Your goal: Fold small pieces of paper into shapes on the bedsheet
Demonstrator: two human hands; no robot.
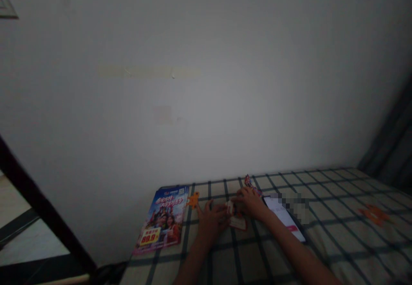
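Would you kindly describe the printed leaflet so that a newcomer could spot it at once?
Find the checked cloth below the pale wall; go to its left end. There, left of the left hand and small orange shape, lies the leaflet. Unlike its neighbours, it is blue and pink with a yellow box.

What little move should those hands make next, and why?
Probably steady the small card with the left hand while the right hand adjusts it: both hands are close about it, one on each side, though the exact grip is too dim to tell.
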